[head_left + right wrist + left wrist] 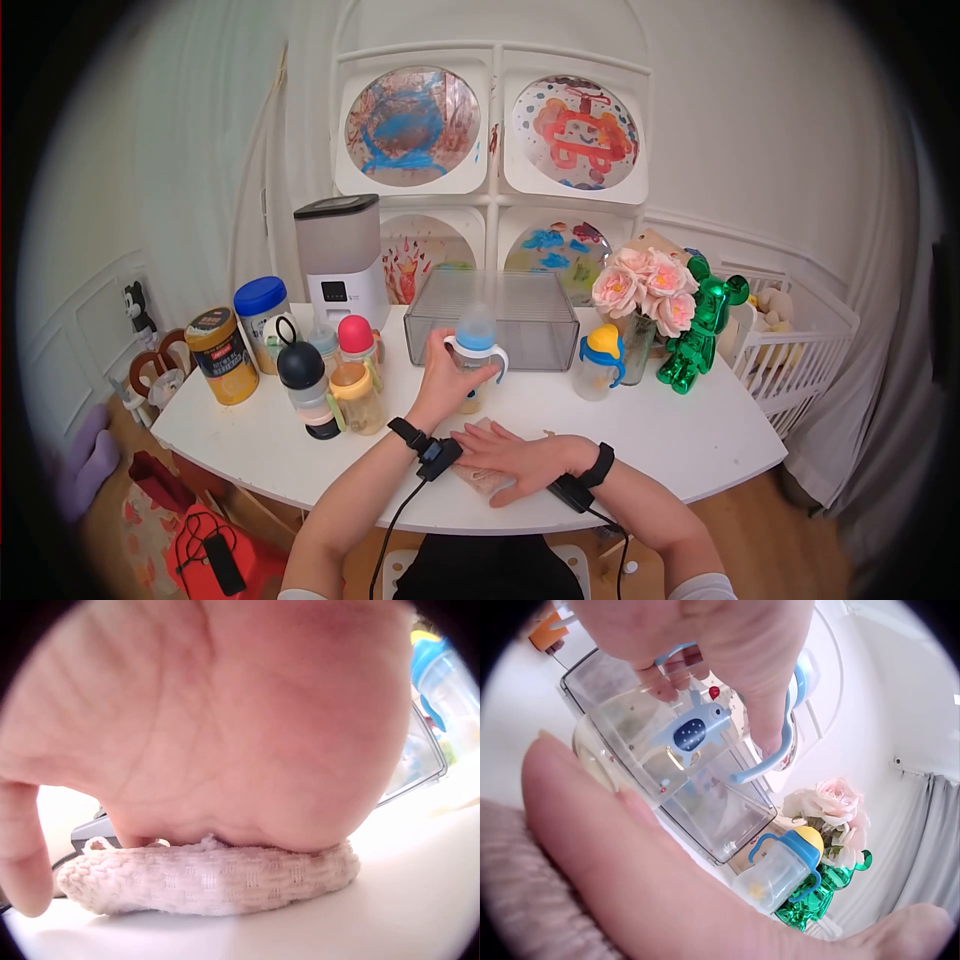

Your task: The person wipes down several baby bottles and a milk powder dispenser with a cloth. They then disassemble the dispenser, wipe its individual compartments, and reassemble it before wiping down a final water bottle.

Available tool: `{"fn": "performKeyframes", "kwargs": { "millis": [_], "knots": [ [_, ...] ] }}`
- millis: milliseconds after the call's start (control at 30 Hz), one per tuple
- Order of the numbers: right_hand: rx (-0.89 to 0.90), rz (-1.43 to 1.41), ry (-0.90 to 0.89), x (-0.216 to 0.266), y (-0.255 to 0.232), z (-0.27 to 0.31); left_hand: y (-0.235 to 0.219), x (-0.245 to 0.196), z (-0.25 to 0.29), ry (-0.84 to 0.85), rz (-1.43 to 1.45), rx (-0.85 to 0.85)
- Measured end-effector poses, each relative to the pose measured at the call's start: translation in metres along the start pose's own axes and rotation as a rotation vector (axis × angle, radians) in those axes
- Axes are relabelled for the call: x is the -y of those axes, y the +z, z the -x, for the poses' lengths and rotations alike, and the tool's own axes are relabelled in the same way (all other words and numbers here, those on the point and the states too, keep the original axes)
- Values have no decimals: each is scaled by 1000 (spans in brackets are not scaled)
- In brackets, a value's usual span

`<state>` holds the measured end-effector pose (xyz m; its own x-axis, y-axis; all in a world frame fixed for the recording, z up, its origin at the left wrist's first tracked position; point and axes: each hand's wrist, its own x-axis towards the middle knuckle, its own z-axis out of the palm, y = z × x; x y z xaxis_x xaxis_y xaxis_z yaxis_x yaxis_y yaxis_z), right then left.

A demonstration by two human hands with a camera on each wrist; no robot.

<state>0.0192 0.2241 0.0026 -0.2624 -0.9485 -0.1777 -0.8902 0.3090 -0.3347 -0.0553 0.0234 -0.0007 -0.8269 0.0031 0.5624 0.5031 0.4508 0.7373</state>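
One grips, one lies flat

The left hand (448,378) curls round a clear, blue-topped bottle (686,735) – fingers behind it, thumb by its pale-blue handle – and holds it upright; whether its base touches the white surface (680,445), I cannot tell. The right hand (515,462) rests palm down on a textured beige cloth (210,879), fingers extended, thumb apart from them.

From the cloth, the bottle stands at 12 o'clock, with the grey see-through box (430,330) just beyond it. A yellow-and-blue-topped cup (600,378) is at the bottle's 3 o'clock.

The left forearm comes in from 7 o'clock, its hand turned side-on; the right forearm comes from 4 o'clock, low over the surface – a black strap (600,465) round its wrist.
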Motion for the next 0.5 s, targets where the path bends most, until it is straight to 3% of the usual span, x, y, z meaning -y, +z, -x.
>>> {"fn": "performKeyframes", "kwargs": {
  "millis": [167,300,500],
  "knots": [
    [-32,-16,-2,2,1,2,2,12,1,-48,199,28],
    [-23,16,13,3,3,1,2,13,7,-13,214,1],
    [11,19,16,0,0,1,-7,-5,15,-15,135,92]
  ]
}}
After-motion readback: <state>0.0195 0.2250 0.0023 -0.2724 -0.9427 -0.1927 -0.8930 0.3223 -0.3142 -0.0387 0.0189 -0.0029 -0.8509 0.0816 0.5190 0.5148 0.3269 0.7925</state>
